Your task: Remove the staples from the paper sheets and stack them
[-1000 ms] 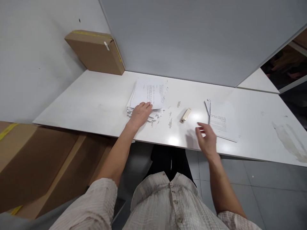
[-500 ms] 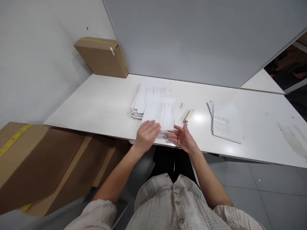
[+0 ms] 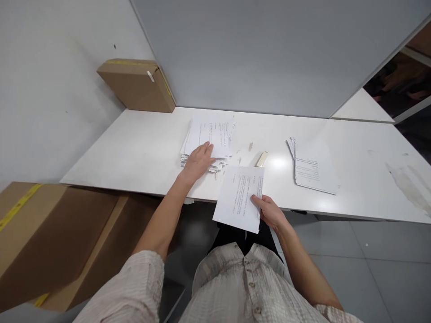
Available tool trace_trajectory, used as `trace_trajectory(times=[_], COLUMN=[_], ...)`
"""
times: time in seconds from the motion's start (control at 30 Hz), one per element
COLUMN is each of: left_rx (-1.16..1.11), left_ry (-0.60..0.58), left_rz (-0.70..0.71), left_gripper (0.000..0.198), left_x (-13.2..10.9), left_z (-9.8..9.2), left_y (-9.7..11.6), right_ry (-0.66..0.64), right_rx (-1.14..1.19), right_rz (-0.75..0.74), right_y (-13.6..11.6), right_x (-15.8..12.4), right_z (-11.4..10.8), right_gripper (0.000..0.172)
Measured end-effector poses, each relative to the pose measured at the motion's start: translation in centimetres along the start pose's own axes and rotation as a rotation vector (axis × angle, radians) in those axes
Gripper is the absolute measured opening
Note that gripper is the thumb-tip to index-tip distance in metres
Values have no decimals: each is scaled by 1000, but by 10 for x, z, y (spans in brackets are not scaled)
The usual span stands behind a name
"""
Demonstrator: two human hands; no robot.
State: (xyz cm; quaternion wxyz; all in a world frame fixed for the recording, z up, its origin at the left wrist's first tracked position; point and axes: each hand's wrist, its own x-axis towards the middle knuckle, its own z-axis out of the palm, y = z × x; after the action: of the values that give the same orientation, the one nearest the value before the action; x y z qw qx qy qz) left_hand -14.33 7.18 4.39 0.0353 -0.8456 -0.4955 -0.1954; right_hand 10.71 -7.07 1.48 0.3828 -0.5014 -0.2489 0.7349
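Observation:
A printed sheet of paper (image 3: 237,193) is pinched at its right edge by my right hand (image 3: 269,211), thumb on top. It hangs partly over the table's front edge; whether more sheets lie under it I cannot tell. My left hand (image 3: 198,161) rests on the front of a messy stack of printed papers (image 3: 208,134), its fingers stretched out over the top sheet. Just behind the held sheet lies a small cream-coloured stapler (image 3: 261,159), its near end covered by the paper.
On the right of the white table (image 3: 111,157) lies a smaller pile of printed papers (image 3: 313,172). A cardboard box (image 3: 138,85) leans at the back left corner. Larger cardboard boxes (image 3: 67,233) stand below the table at left. A grey panel (image 3: 252,54) rises behind the table.
The sheet that was by my left hand is now in my right hand, nearer my body. My left hand has moved forward onto the stack. My right hand has closed on the sheet's edge.

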Motion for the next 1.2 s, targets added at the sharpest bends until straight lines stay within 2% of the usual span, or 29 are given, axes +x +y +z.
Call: trace_trajectory(times=[0.07, 0.17, 0.27, 0.47, 0.7, 0.87, 0.97, 1.07, 1.13, 1.2], left_rx=[17, 64, 72, -82, -237, -397, -439, -396, -364, -383], left_ry=[-56, -74, -41, 70, 120, 143, 154, 200, 214, 156], left_rz=[59, 52, -2, -104, -109, -286, -352, -232, -78, 85], left_gripper=[27, 30, 28, 19, 18, 9, 11, 11, 10, 12], left_x=[2, 0, -2, -2, 0, 1, 2, -8, -25, -50], left_z=[5, 9, 9, 8, 7, 3, -6, -19, -29, -36], left_y=[-3, -1, 3, 6, 0, 4, 6, 15, 29, 50], right_ry=[-4, -13, -41, -44, -37, -21, -24, -24, -24, -31], right_rx=[12, 14, 15, 38, 57, 46, 47, 55, 69, 92], right_rz=[-6, -7, 17, 52, 44, 49, 49, 52, 63, 82], right_y=[3, 6, 7, 7, 9, 8, 8, 8, 8, 9], right_x=[2, 5, 6, 6, 6, 5, 4, 3, 1, -1], right_z=[-2, -3, -3, -1, 0, 3, 3, 4, 4, 3], right_gripper=[23, 26, 26, 22, 21, 21, 21, 21, 21, 23])
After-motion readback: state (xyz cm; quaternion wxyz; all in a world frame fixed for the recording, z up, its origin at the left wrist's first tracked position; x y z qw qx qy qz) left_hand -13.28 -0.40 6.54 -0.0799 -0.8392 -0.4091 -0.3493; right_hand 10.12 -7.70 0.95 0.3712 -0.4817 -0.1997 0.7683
